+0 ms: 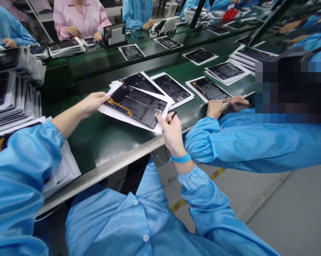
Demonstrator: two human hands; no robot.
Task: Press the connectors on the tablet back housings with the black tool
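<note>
Between my hands is a black tablet housing with an orange flex cable, lying on a white sheet. My left hand pinches its left corner, thumb on top. At the right corner, my right hand grips the housing and sheet, and a thin black tool pokes out between its fingers. Just behind, partly covered by the held one, lies another housing on white sheets. A further housing rests on a small stack to the right of that.
Tall stacks of housings in white sheets stand at the left. A co-worker's hands work on a housing close on my right. More housings lie along the green bench; other people sit across it.
</note>
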